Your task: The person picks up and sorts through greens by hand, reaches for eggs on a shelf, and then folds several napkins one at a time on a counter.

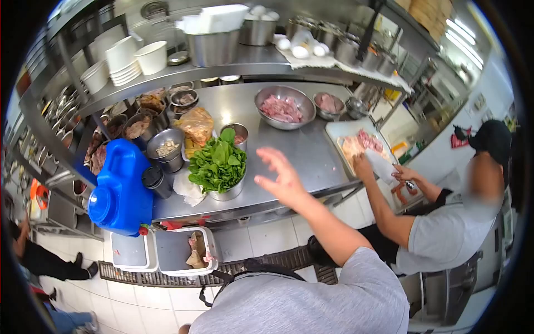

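The person's right hand (282, 179) hangs in the air above the front part of the steel counter (303, 147). It holds nothing: the fingers are spread wide and slightly curled, and the thumb is out to the side. The left hand is out of view.

The nearest thing is a heap of leafy greens (218, 161), just beside the hand on its left and not touching it. The leaves are piled above the rim of a metal bowl (232, 192) that stands near the counter's front edge.

The leaves look light, soft and easily bruised, so a loose pinch at the top of the heap would probably suit them better than a hard squeeze. The bowl looks stiff and smooth, possibly slick if wet. Its rim on the near side seems the surest place to grip, since the leaves overhang the far side.

A blue plastic jug (119, 192) lies at the left end of the counter. A wide steel bowl of raw meat (282, 108) sits further back.

At the right a co-worker in a grey shirt presses raw meat onto a white cutting board (342, 131) with one hand and holds a cleaver (384, 166) in the other
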